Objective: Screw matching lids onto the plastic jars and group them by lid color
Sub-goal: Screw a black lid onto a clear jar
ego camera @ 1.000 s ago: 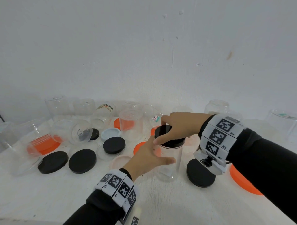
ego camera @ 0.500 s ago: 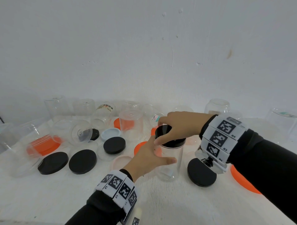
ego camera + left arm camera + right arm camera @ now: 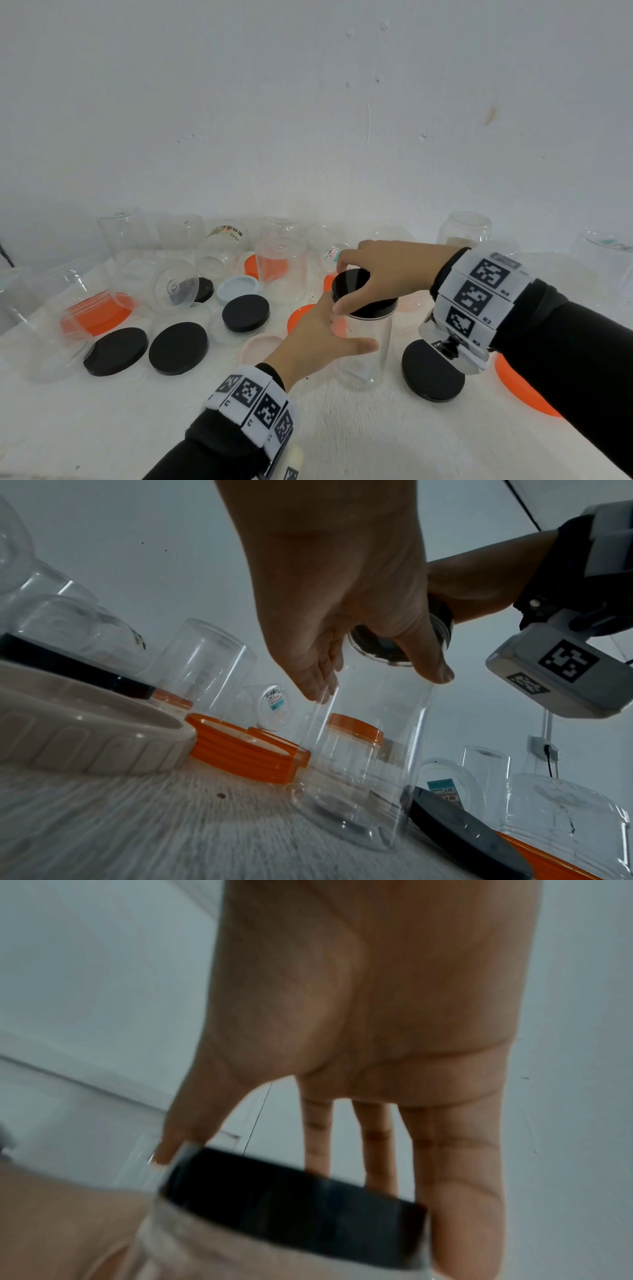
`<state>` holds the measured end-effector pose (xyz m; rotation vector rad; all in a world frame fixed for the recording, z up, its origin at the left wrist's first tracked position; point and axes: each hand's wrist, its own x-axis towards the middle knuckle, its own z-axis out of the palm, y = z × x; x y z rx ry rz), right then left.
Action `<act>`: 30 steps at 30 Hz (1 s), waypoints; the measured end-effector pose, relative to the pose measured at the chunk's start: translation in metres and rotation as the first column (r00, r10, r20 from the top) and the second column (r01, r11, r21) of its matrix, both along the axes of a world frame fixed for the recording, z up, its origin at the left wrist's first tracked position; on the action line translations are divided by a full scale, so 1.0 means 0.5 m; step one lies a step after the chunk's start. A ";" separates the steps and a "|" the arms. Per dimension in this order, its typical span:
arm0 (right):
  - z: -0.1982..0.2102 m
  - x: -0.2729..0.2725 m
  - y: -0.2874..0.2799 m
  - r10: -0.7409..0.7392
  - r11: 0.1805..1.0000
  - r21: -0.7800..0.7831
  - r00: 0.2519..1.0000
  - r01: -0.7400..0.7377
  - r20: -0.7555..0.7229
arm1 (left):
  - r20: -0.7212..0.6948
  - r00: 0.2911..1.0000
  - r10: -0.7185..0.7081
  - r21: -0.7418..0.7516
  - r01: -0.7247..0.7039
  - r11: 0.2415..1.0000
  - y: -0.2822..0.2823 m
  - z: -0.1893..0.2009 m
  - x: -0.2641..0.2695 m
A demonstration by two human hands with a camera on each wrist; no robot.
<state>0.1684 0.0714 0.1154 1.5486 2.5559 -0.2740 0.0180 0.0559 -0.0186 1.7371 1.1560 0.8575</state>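
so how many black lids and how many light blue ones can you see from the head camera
black lids: 6, counting the black lid that the right hand grips on the jar, and a small one half hidden behind a tipped jar
light blue lid: 1
total: 7

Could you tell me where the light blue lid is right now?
In the head view, the light blue lid lies left of centre on the table, between a small black lid and an upturned clear jar.
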 end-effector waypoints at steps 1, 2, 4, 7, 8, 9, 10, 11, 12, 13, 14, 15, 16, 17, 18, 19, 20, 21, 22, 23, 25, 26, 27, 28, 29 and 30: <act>-0.002 -0.001 0.000 -0.013 1.000 0.013 1.000 0.013 0.006 | 0.005 1.000 0.001 -0.003 -0.001 1.000 0.000 0.000 0.000; -0.002 -0.001 -0.001 -0.019 1.000 0.009 1.000 0.019 0.005 | 0.012 1.000 0.002 -0.006 -0.002 1.000 -0.001 0.000 0.000; 0.003 0.001 0.000 -0.001 0.999 -0.050 1.000 0.000 -0.030 | 0.012 1.000 0.003 -0.006 -0.003 1.000 -0.002 0.000 0.000; 0.015 0.008 0.000 0.067 0.984 -0.155 0.991 -0.084 -0.112 | 0.002 1.000 0.015 0.007 -0.015 1.000 -0.005 0.002 0.001; 0.017 0.010 0.000 0.080 0.982 -0.162 0.989 -0.100 -0.126 | 0.000 1.000 0.019 0.009 -0.019 1.000 -0.006 0.002 0.001; 0.017 0.012 0.001 0.084 0.982 -0.160 0.987 -0.105 -0.137 | -0.002 1.000 0.021 0.007 -0.020 1.000 -0.006 0.003 0.002; 0.017 0.014 0.002 0.081 0.983 -0.152 0.986 -0.103 -0.146 | -0.005 1.000 0.020 0.003 -0.020 1.000 -0.006 0.003 0.002; 0.016 0.015 0.003 0.075 0.985 -0.141 0.986 -0.097 -0.149 | -0.007 1.000 0.018 -0.002 -0.018 1.000 -0.007 0.004 0.002; 0.014 0.014 0.003 0.069 0.989 -0.122 0.988 -0.086 -0.141 | -0.007 1.000 0.016 -0.008 -0.016 1.000 -0.008 0.004 0.002; 0.011 0.012 0.003 0.061 0.993 -0.094 0.991 -0.072 -0.120 | -0.008 1.000 0.014 -0.012 -0.014 1.000 -0.008 0.004 0.001; 0.007 0.008 0.002 0.051 0.997 -0.055 0.995 -0.056 -0.086 | -0.011 1.000 0.012 -0.015 -0.012 1.000 -0.008 0.004 0.001; 0.003 0.004 0.002 0.041 0.999 -0.013 0.998 -0.042 -0.048 | -0.014 1.000 0.011 -0.016 -0.012 1.000 -0.008 0.004 0.001; -0.001 0.001 0.001 0.032 0.999 0.021 0.999 -0.031 -0.017 | -0.019 1.000 0.013 -0.015 -0.013 1.000 -0.008 0.004 0.001; -0.002 -0.002 0.001 0.026 0.999 0.033 1.000 -0.026 0.002 | -0.022 1.000 0.014 -0.015 -0.015 1.000 -0.008 0.004 0.000; -0.001 -0.002 0.002 0.025 0.999 0.022 1.000 -0.025 0.010 | -0.023 1.000 0.014 -0.017 -0.014 1.000 -0.008 0.004 0.000; 0.003 0.000 0.002 0.027 1.000 -0.015 1.000 -0.027 0.009 | -0.020 1.000 0.012 -0.018 -0.012 1.000 -0.008 0.005 0.001; 0.008 0.004 0.003 0.034 0.997 -0.069 0.999 -0.034 0.001 | -0.015 1.000 0.011 -0.020 -0.012 1.000 -0.008 0.006 0.001; 0.012 0.008 0.002 0.048 0.991 -0.124 0.999 -0.049 -0.012 | -0.010 1.000 0.014 -0.021 -0.015 1.000 -0.008 0.006 0.001; 0.016 0.012 0.001 0.066 0.984 -0.162 0.997 -0.070 -0.028 | -0.009 1.000 0.018 -0.020 -0.018 1.000 -0.007 0.007 0.001; 0.017 0.015 0.000 0.083 0.980 -0.177 0.996 -0.090 -0.045 | -0.008 1.000 0.018 -0.015 -0.018 1.000 -0.007 0.007 0.001; 0.015 0.018 -0.001 0.103 0.979 -0.166 0.992 -0.114 -0.075 | -0.008 1.000 0.013 -0.010 -0.013 1.000 -0.006 0.008 0.002; 0.014 0.019 -0.001 0.107 0.981 -0.156 0.991 -0.119 -0.084 | -0.008 1.000 0.012 -0.012 -0.012 1.000 -0.006 0.008 0.002; 0.013 0.019 -0.001 0.107 0.982 -0.148 0.990 -0.119 -0.087 | -0.007 1.000 0.011 -0.014 -0.011 1.000 -0.007 0.008 0.002; 0.013 0.020 -0.001 0.104 0.983 -0.140 0.991 -0.115 -0.081 | -0.006 1.000 0.010 -0.014 -0.010 1.000 -0.007 0.008 0.003; 0.012 0.019 -0.002 0.096 0.986 -0.128 0.993 -0.104 -0.067 | -0.006 1.000 0.008 -0.012 -0.008 1.000 -0.007 0.008 0.003; 0.011 0.018 -0.003 0.082 0.990 -0.110 0.996 -0.086 -0.047 | -0.006 1.000 0.005 -0.012 -0.005 1.000 -0.006 0.007 0.002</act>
